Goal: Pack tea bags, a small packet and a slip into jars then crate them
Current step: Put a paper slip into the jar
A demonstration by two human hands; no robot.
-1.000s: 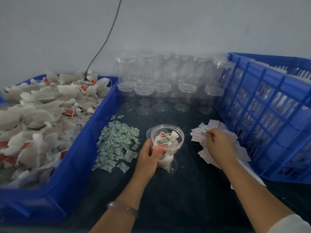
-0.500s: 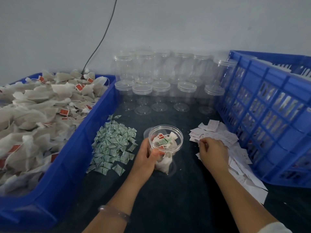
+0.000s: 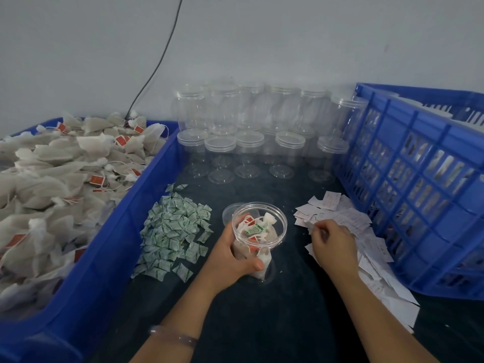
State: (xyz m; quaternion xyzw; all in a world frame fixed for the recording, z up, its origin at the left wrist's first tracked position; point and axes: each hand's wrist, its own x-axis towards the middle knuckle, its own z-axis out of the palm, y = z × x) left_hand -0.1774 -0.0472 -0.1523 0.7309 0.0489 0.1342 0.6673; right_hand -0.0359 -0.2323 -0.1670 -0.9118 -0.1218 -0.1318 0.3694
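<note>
- Left hand grips the open jar around its side; the jar stands on the dark table.
- The jar holds tea bags and 1 green packet.
- Right hand pinches a slip at the edge of the slip pile, fingers narrow.
- Packet pile lies left of the jar.
- Blue bin of tea bags stands at left; blue crate at right.

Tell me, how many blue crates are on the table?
2. One blue crate, full of tea bags, stands at the left. The other blue crate stands at the right, behind the paper slips. None seems hidden.
</note>
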